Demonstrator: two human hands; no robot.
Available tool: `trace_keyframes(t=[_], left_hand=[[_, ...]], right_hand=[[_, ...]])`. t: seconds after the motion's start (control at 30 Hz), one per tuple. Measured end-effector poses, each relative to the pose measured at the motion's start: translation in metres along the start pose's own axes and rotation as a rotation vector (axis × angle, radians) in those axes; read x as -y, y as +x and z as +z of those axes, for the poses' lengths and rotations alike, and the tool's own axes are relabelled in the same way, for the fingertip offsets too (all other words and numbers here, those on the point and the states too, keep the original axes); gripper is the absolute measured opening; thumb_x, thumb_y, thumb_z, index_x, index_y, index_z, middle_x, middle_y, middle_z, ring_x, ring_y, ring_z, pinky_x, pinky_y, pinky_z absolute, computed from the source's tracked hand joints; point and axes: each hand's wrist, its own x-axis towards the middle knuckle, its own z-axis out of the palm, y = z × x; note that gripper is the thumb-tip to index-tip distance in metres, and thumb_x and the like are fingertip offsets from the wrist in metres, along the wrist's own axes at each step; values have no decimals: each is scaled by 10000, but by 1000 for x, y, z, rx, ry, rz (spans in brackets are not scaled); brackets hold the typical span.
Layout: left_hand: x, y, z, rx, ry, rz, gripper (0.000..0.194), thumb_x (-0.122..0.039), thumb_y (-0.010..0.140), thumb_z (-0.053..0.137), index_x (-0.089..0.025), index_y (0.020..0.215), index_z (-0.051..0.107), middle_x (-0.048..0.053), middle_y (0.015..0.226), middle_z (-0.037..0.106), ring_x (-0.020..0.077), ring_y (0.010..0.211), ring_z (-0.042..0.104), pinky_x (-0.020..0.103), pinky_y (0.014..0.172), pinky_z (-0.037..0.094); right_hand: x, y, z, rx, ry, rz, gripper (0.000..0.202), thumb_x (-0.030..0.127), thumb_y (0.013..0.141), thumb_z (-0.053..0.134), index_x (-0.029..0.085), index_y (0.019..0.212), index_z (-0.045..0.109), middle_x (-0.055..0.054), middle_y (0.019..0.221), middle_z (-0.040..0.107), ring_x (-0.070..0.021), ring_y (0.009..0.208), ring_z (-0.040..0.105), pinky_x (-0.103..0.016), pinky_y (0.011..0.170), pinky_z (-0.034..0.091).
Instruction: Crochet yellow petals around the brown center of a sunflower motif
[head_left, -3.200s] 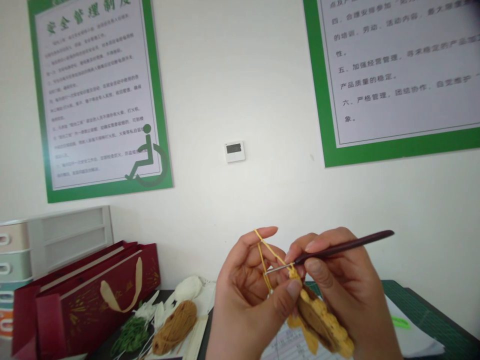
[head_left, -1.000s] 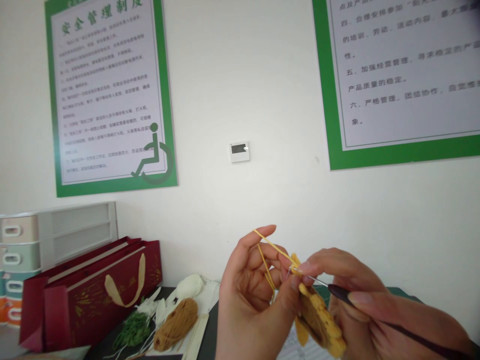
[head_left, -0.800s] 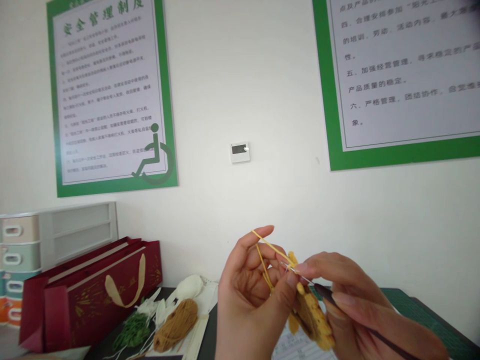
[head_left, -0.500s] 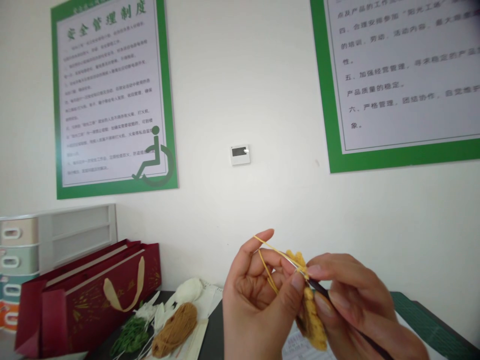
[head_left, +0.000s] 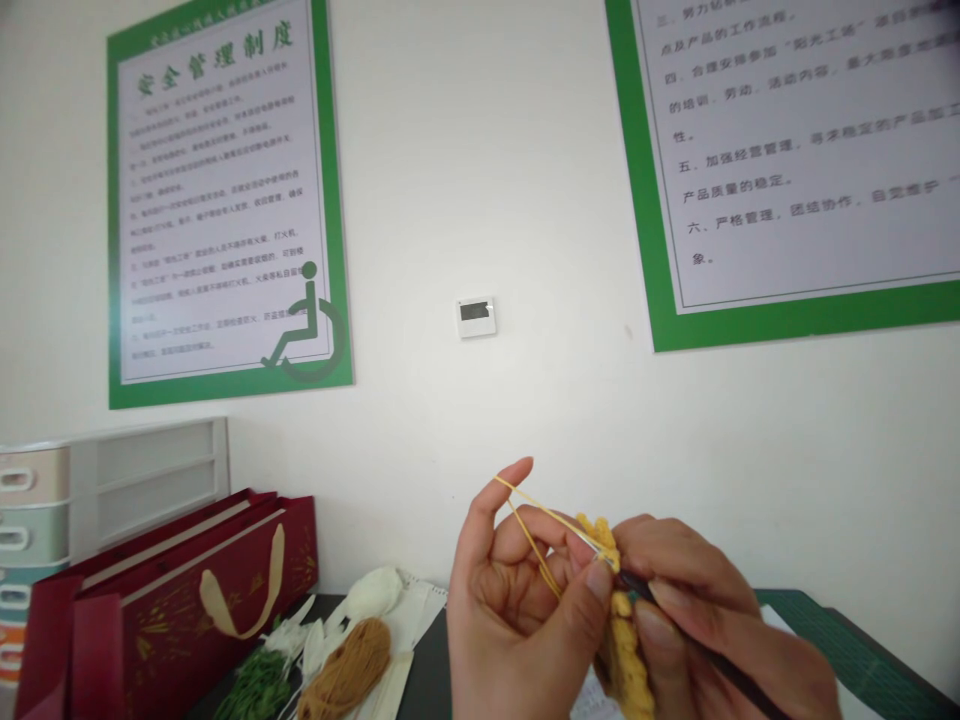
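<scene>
Hook (head_left: 731, 675) at the upper edge of the yellow piece (head_left: 630, 655), which is held up between both hands, off the bench (head_left: 429, 665); a crochet stitch is being worked, I judge. Left hand (head_left: 517, 600): thumb pinched on the piece beside the working spot, index finger raised, yarn (head_left: 531, 499) running over it and straight down toward the hook. Right hand (head_left: 705, 600): grip closed round the dark handle, metal shank angled past the left thumb. Too small from here to tell whether the tip has caught the yarn. Next move, as I read it, calls for hooking the yarn and drawing it through, left pinch firm, tension even. Brown skein (head_left: 346, 670) lies well apart to the left, untouched.
</scene>
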Motion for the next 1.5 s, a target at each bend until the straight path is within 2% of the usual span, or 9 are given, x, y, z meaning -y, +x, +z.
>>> trace_keyframes(t=[0.2,0.37,0.47,0.7,0.9,1.03,1.2,1.4,1.5], left_hand=[[-3,5,-4,37,8,-68,704,-139,669,938,-172,1305,639,-22,725,690,97,649,630,190,633,526],[-2,0,1,-87,240,163,654,-75,776,835,-256,1344,564,-34,758,725,101,674,655,176,671,538],[-4,-3,0,-119,350,218,653,-96,800,811,-272,1369,543,-29,773,716,117,659,640,189,630,539],[-14,4,-7,18,262,79,626,-126,759,867,-256,1324,629,-22,747,681,82,628,575,154,594,470],[-19,11,-15,139,142,-65,602,-102,729,885,-207,1279,664,-13,760,674,72,630,566,168,605,464],[-15,12,-16,178,128,-60,579,-107,774,847,-215,1302,638,-11,788,670,100,660,614,219,661,510],[-10,8,-11,88,180,52,658,-128,808,824,-290,1385,552,-25,841,648,122,686,665,241,675,550],[-14,2,-7,34,195,97,677,-121,781,843,-291,1371,559,-25,811,685,146,645,699,254,633,583],[-15,1,-6,42,139,65,670,-99,762,859,-273,1352,594,-20,787,700,130,670,692,225,655,570]], right_hand=[[-7,-6,-11,172,-73,50,170,122,901,641,230,1020,697,-40,785,686,-190,654,672,-329,519,569],[-2,2,-16,178,-310,-171,251,66,859,672,271,999,705,-24,809,745,-179,650,699,-342,575,611],[5,9,-15,194,-300,-154,209,88,878,660,246,1007,706,-37,783,740,-183,641,698,-334,562,608],[10,6,-11,-16,1,437,73,198,1009,544,218,1013,615,-14,730,657,-119,570,592,-234,500,498],[4,13,-8,-1,358,892,221,360,1010,576,215,843,580,35,609,558,-89,507,499,-198,479,430],[1,13,-1,52,588,1108,259,381,951,677,208,805,550,41,650,598,-72,516,514,-180,501,456],[1,8,3,100,666,1022,272,328,917,732,203,771,538,39,705,636,-76,598,569,-184,591,517],[0,6,0,192,609,928,129,285,1000,609,245,879,589,37,784,643,-80,666,598,-195,651,546],[0,5,-5,185,437,670,89,203,995,585,279,976,625,22,824,658,-109,682,643,-229,602,561]])
